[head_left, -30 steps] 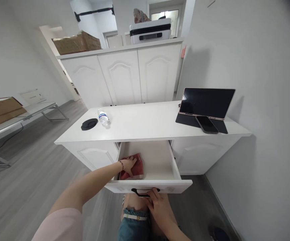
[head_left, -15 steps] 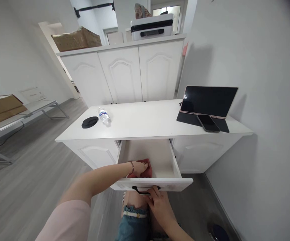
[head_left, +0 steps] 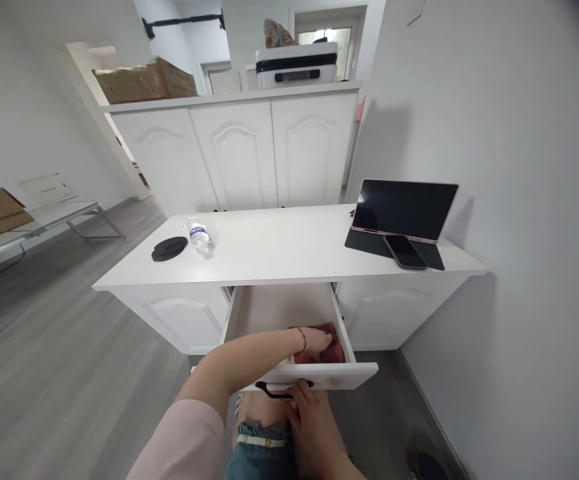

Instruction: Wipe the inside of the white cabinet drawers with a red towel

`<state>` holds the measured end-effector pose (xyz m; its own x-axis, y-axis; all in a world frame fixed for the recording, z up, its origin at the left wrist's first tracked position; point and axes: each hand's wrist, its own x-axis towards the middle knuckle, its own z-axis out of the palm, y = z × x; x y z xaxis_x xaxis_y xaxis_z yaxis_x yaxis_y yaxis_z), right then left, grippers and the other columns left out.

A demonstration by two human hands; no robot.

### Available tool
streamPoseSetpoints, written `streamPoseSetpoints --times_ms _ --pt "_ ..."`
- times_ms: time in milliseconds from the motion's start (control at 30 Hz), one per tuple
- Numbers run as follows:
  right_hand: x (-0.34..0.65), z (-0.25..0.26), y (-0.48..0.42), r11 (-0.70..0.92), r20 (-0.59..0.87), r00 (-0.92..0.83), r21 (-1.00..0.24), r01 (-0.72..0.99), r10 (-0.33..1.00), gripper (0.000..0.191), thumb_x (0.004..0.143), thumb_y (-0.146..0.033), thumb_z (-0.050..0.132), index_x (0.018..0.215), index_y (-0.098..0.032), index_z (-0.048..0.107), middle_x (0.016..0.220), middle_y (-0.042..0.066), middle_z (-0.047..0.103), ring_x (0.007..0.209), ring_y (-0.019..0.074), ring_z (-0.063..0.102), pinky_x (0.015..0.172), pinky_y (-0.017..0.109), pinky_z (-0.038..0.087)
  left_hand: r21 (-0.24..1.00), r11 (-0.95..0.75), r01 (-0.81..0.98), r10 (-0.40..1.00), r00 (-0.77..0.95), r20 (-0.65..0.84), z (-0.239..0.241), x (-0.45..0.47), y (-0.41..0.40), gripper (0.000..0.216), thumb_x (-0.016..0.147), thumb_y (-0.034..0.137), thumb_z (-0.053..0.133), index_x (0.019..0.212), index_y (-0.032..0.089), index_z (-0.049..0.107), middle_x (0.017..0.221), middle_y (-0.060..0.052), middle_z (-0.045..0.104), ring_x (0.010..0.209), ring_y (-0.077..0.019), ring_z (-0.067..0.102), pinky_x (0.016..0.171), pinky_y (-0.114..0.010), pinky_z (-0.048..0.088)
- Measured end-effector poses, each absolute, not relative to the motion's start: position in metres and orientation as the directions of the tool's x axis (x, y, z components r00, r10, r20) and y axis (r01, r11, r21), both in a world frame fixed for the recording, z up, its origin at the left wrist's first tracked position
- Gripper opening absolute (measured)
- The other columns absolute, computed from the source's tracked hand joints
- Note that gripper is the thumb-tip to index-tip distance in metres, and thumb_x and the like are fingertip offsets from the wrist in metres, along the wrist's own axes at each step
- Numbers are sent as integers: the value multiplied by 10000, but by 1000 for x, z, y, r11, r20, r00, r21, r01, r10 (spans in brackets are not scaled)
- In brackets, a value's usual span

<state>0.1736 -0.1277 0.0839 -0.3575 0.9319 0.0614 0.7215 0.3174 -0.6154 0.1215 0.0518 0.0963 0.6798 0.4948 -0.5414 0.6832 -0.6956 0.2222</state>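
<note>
In the front right corner of the open white drawer [head_left: 279, 310], the left hand [head_left: 316, 341] presses onto a folded red cloth [head_left: 335, 353]; whether its fingers grip the fabric I can't tell. The right hand's [head_left: 313, 421] fingers are bent against the right end of the curved black handle [head_left: 271, 393], their hold partly hidden. Above, the white cabinet top [head_left: 269, 247] bears a clear plastic bottle [head_left: 199, 235] and, well apart, a dark-screened tablet [head_left: 404, 209].
</note>
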Motion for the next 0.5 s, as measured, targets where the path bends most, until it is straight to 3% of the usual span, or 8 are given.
streamPoseSetpoints --times_ms 100,233,367,433,500 --pt "172 78 -127 326 69 -360 -602 729 931 254 871 -145 485 1031 -236 659 1150 47 650 957 243 623 798 344 458 211 -708 674 482 680 -553 102 121 53 601 694 252 672 1252 133 483 1231 -184 617 1111 -329 597 920 -417 470" --pt "169 71 -125 322 58 -355 -577 750 933 270 857 -109 471 1003 -229 664 1138 51 653 894 225 640 734 315 460 394 -585 708 455 690 -564 119 102 64 500 682 249 675 1155 161 539 1152 -127 645 1053 -318 614 867 -409 483" --pt "169 69 -121 343 66 -364 -523 781 929 264 873 -122 469 1019 -233 658 1142 48 655 868 229 643 719 318 458 728 -190 659 538 690 -484 147 64 76 454 673 247 691 1100 163 563 1091 -83 650 1013 -278 608 832 -382 491" --pt "169 70 -117 351 82 -361 -505 789 929 249 878 -129 479 1015 -236 657 1127 47 659 861 235 643 719 326 457 902 71 425 593 709 -381 165 41 76 481 675 211 694 1136 180 561 1130 -64 641 1038 -237 599 858 -344 484" --pt "168 69 -113 356 101 -356 -504 787 929 210 883 -149 493 988 -232 655 1097 47 663 844 237 641 716 331 456 937 290 194 607 719 -337 186 18 71 525 657 175 713 1161 207 571 1114 -44 656 1004 -209 615 853 -326 491"
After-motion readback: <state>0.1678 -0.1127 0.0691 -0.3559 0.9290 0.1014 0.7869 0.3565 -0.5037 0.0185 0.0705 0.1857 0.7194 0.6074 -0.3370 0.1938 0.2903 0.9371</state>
